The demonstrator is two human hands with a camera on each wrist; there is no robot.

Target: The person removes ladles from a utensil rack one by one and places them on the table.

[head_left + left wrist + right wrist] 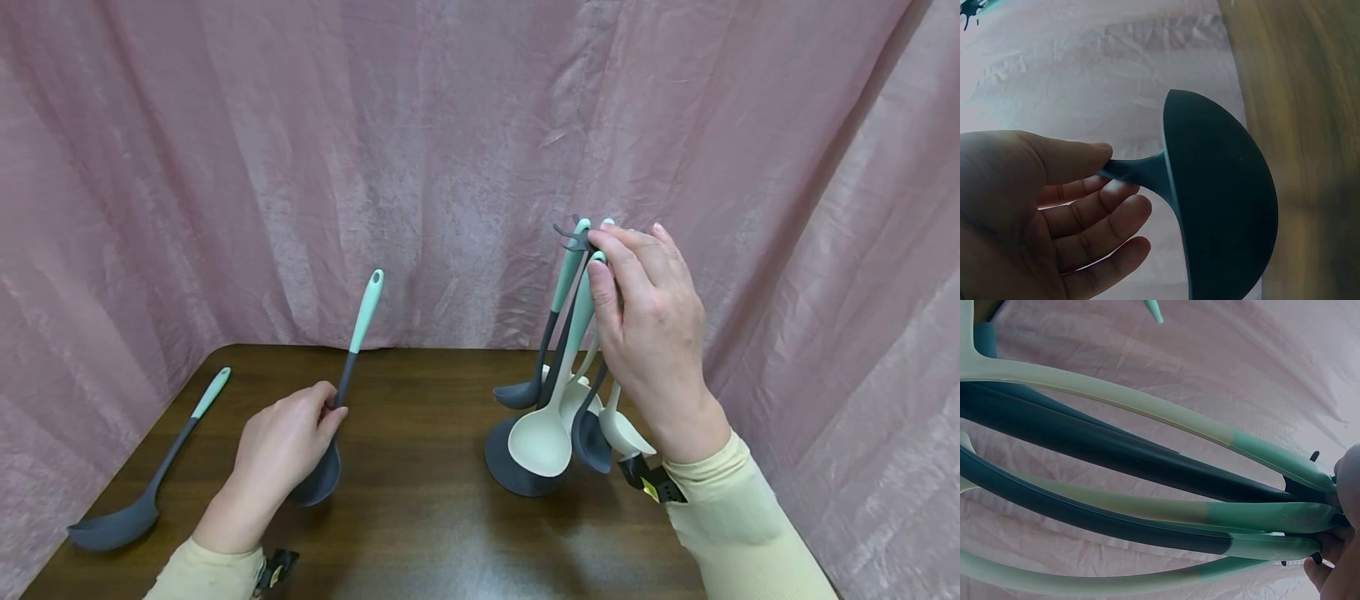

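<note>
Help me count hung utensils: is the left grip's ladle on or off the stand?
Off: the left grip holds the ladle away from the stand.

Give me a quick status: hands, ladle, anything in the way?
Left hand pinches dark ladle by its neck. Right hand at utensil stand's top. Held ladle off the stand. Nothing seen between them; spare ladle lies far left.

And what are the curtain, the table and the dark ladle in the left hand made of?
Curtain: soft cloth, maybe velvet, because it hangs in creased folds with a slight sheen.
Table: glossy brown wood, or a wood-look top; it shows streaky grain and shiny patches.
Ladle in the left hand: probably silicone or plastic, smooth and matte, with no metallic shine.
</note>
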